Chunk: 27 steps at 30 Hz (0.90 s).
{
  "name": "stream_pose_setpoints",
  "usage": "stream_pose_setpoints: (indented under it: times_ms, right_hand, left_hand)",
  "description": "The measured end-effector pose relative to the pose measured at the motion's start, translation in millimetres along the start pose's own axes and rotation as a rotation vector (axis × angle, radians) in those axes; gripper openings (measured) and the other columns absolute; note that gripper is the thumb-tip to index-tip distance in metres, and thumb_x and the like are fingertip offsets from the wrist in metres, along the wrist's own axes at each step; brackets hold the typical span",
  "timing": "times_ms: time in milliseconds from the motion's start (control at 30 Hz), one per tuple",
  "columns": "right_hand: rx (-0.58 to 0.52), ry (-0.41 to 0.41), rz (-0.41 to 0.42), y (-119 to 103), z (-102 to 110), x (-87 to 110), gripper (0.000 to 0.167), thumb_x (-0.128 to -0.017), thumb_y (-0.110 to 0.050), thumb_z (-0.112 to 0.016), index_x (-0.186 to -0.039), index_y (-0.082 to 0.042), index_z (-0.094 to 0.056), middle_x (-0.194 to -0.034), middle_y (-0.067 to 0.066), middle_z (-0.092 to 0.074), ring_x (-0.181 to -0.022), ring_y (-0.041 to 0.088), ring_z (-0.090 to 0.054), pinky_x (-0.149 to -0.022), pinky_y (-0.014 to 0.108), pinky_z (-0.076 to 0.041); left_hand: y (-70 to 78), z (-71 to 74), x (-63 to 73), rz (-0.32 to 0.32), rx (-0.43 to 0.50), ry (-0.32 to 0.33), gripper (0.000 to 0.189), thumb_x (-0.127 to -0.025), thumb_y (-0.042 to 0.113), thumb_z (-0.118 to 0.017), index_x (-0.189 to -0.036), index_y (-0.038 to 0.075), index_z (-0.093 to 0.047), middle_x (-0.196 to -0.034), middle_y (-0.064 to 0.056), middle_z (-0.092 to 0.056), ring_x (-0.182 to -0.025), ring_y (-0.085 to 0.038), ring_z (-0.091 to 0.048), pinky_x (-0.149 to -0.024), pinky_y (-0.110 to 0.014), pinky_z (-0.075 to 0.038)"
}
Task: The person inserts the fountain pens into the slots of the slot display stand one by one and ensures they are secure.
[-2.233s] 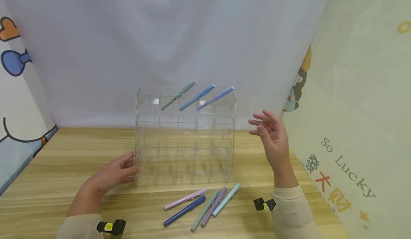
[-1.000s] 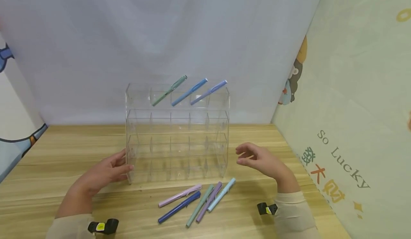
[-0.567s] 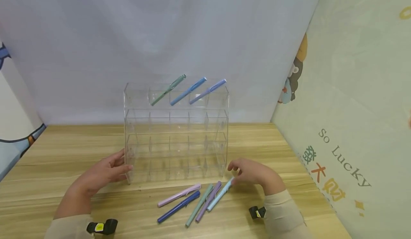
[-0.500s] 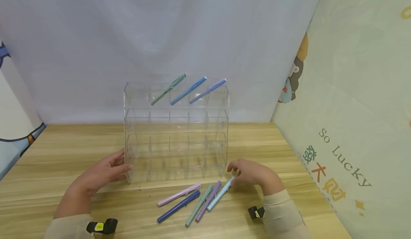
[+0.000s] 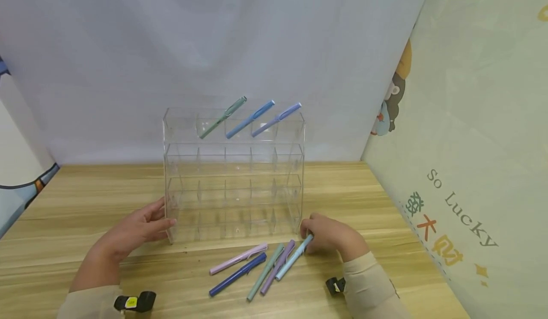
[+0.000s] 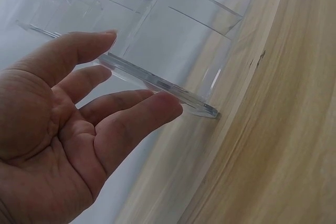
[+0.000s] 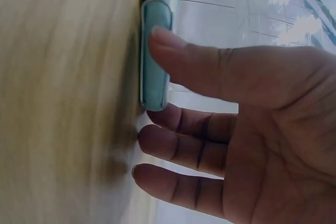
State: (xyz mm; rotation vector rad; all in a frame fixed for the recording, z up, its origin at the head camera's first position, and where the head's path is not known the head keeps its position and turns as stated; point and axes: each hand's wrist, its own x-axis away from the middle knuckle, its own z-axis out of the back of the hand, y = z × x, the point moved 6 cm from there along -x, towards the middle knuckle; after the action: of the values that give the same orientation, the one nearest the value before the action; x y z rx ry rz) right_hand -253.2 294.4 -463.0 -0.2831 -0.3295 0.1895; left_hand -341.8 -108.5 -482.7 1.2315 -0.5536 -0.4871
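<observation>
A clear acrylic pen rack [image 5: 237,154] with tiers of compartments stands upright on the table. My left hand [image 5: 134,231] grips its left side panel [image 6: 157,82], thumb on one face and fingers on the other. My right hand [image 5: 331,235] pinches the cap end of a light blue pen [image 5: 295,257], which lies slanted on the table. In the right wrist view the thumb presses beside the clip of this pen [image 7: 155,61]; the opposing fingertip is partly hidden. A purple pen [image 5: 278,267] lies just left of it.
A green pen [image 5: 265,272], a navy pen [image 5: 237,274] and a pink pen [image 5: 238,259] lie in front of the rack. Its top tier holds a green pen [image 5: 223,117], a blue pen [image 5: 250,119] and a lavender pen [image 5: 277,119]. A white curtain [image 5: 214,38] hangs behind.
My right hand has come down from beside the rack to the light blue pen and now pinches its cap end. My left hand stays on the rack. The view has shifted slightly.
</observation>
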Motion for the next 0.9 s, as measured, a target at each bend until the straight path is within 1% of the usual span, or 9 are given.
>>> stream_pose_setpoints:
  times_ms: [333, 533, 733, 900]
  right_hand:
    - [0.029, 0.039, 0.002, -1, -2, -1.4, 0.025, -0.076, -0.010, -0.082, -0.079, -0.021, -0.060, -0.087, 0.001, -0.051, -0.077, 0.016, -0.047, -0.067, 0.030, -0.042]
    - [0.041, 0.006, 0.017, -4, 3, 2.6, 0.024, -0.076, -0.008, -0.080, -0.077, -0.021, -0.060, -0.086, -0.001, -0.051, -0.077, 0.015, -0.047, -0.067, 0.030, -0.042]
    - [-0.024, -0.049, 0.039, -4, 11, 9.8, 0.022, -0.079, -0.009, -0.080, -0.076, -0.020, -0.060, -0.081, -0.008, -0.058, -0.075, 0.013, -0.052, -0.068, 0.032, -0.046]
    - [-0.077, -0.043, 0.072, -5, 21, 18.7, 0.021, -0.079, -0.011, -0.079, -0.078, -0.018, -0.059, -0.083, -0.008, -0.059, -0.079, 0.014, -0.053, -0.070, 0.034, -0.046]
  left_hand:
    - [0.7, 0.5, -0.5, -0.008, -0.015, 0.013, 0.083, -0.100, 0.031, -0.058, -0.159, 0.011, -0.003, -0.155, -0.031, -0.028, -0.134, -0.044, -0.043, -0.098, -0.046, -0.053]
    - [0.4, 1.4, -0.1, -0.001, -0.019, 0.007, 0.085, -0.100, 0.032, -0.057, -0.159, 0.009, 0.001, -0.156, -0.031, -0.024, -0.135, -0.045, -0.041, -0.099, -0.044, -0.052]
    - [-0.3, 1.6, -0.2, 0.011, -0.011, 0.010, 0.087, -0.100, 0.032, -0.058, -0.158, 0.009, 0.002, -0.156, -0.032, -0.022, -0.135, -0.045, -0.042, -0.098, -0.043, -0.052]
    - [-1.1, 1.9, -1.4, 0.008, -0.013, 0.012, 0.086, -0.100, 0.032, -0.058, -0.159, 0.009, 0.000, -0.156, -0.031, -0.023, -0.134, -0.044, -0.043, -0.098, -0.043, -0.052]
